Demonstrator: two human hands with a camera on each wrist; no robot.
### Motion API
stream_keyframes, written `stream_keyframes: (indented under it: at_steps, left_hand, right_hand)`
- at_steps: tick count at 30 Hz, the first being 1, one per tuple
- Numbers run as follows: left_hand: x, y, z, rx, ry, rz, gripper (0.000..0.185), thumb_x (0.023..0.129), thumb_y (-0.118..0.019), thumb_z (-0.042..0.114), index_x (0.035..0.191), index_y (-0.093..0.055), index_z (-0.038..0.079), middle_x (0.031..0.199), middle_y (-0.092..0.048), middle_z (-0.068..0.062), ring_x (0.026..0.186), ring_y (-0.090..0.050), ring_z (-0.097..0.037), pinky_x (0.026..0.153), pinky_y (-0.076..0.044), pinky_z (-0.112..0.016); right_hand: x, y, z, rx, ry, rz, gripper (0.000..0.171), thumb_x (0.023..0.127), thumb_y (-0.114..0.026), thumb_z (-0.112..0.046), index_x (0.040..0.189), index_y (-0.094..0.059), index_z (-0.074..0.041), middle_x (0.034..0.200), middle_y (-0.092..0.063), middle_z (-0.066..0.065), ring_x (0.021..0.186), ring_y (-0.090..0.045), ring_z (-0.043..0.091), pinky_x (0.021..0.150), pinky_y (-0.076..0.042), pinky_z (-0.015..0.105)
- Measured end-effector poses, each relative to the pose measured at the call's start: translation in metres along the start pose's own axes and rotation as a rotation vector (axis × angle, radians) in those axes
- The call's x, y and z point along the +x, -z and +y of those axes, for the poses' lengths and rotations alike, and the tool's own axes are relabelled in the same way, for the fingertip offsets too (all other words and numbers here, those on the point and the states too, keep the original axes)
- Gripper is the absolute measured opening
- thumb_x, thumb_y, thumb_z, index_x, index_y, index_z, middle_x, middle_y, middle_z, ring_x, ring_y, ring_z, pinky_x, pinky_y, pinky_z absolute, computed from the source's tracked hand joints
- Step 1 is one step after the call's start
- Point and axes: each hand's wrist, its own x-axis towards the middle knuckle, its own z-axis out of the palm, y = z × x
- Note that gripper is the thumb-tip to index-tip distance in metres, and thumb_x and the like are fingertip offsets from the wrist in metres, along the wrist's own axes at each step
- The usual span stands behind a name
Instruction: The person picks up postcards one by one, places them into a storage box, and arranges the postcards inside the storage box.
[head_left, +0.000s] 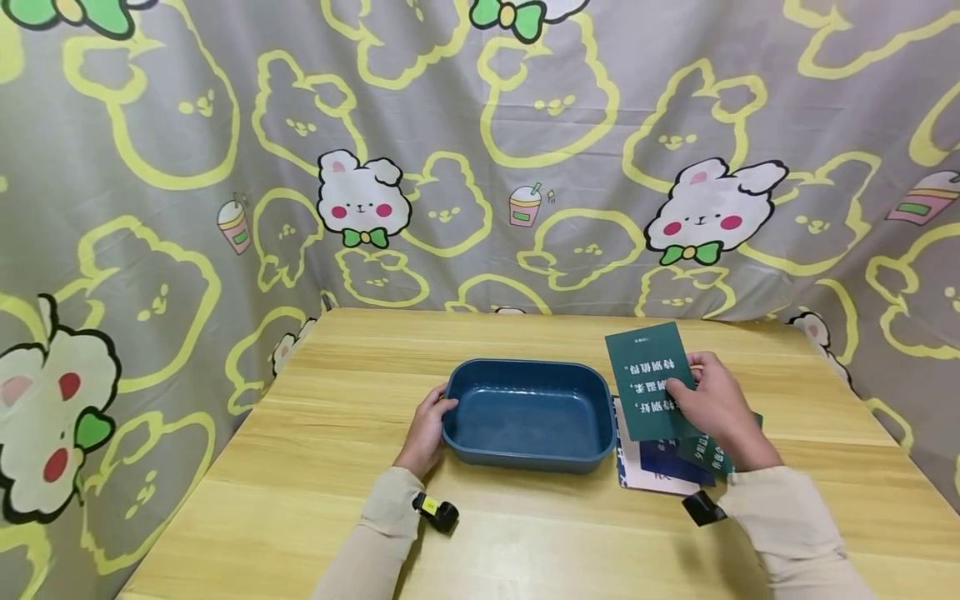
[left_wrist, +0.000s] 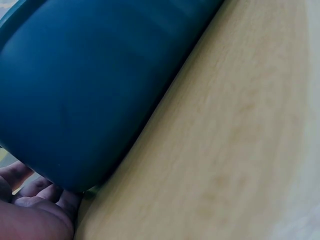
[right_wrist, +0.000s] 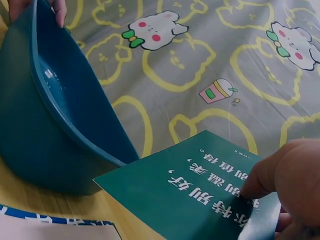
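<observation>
A dark blue rectangular plastic basin [head_left: 528,412] stands in the middle of the wooden table [head_left: 322,467]. My left hand [head_left: 429,427] holds its left rim, thumb over the edge; the left wrist view shows the basin's outer wall [left_wrist: 90,85] against my palm [left_wrist: 35,212]. My right hand [head_left: 714,402] pinches a green card with white writing [head_left: 647,383] and lifts it just right of the basin. In the right wrist view my thumb [right_wrist: 280,170] presses on that card [right_wrist: 195,195], beside the basin [right_wrist: 55,125].
Several more cards [head_left: 660,467], white, blue and green, lie on the table under my right hand, seen too as a white card [right_wrist: 55,227] in the right wrist view. A grey cloth with rabbit print [head_left: 480,150] hangs behind and beside the table.
</observation>
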Motion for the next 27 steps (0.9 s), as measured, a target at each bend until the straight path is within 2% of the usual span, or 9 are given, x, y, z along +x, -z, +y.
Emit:
stream_keyframes:
  at_steps: [3, 11, 21, 27]
  left_hand:
    - [0.0, 0.0, 0.0, 0.006, -0.008, 0.0, 0.047, 0.098, -0.045, 0.01, 0.143, -0.041, -0.003, 0.146, -0.039, -0.022, 0.128, -0.042, -0.033, 0.099, -0.041, -0.041]
    - [-0.002, 0.0, 0.0, 0.018, -0.012, -0.004, 0.047, 0.098, -0.045, 0.01, 0.143, -0.041, -0.003, 0.146, -0.039, -0.023, 0.13, -0.04, -0.035, 0.103, -0.036, -0.046]
    - [-0.001, 0.002, -0.001, 0.011, -0.004, 0.003, 0.047, 0.097, -0.045, 0.01, 0.142, -0.043, -0.002, 0.144, -0.042, -0.02, 0.127, -0.042, -0.032, 0.101, -0.038, -0.043]
    - [-0.001, 0.001, -0.001, 0.004, -0.008, 0.002, 0.047, 0.096, -0.046, 0.01, 0.141, -0.043, -0.002, 0.144, -0.042, -0.021, 0.126, -0.043, -0.032, 0.1, -0.039, -0.042]
  right_hand:
    - [0.001, -0.004, -0.004, 0.0, 0.025, 0.002, 0.047, 0.099, -0.049, -0.017, 0.134, -0.031, 0.008, 0.116, -0.056, 0.03, 0.088, -0.063, 0.031, 0.07, -0.055, 0.043]
    - [0.004, -0.013, -0.014, -0.027, 0.072, -0.01, 0.045, 0.097, -0.052, -0.016, 0.131, -0.034, 0.007, 0.107, -0.059, 0.025, 0.086, -0.061, 0.03, 0.071, -0.053, 0.04]
    - [0.009, -0.021, -0.025, -0.032, 0.103, -0.054, 0.045, 0.097, -0.051, -0.015, 0.133, -0.034, 0.006, 0.112, -0.058, 0.027, 0.087, -0.062, 0.03, 0.073, -0.054, 0.044]
    - [0.013, -0.027, -0.027, -0.026, 0.119, -0.072, 0.044, 0.097, -0.052, -0.013, 0.132, -0.034, 0.006, 0.111, -0.056, 0.028, 0.086, -0.061, 0.03, 0.07, -0.055, 0.042]
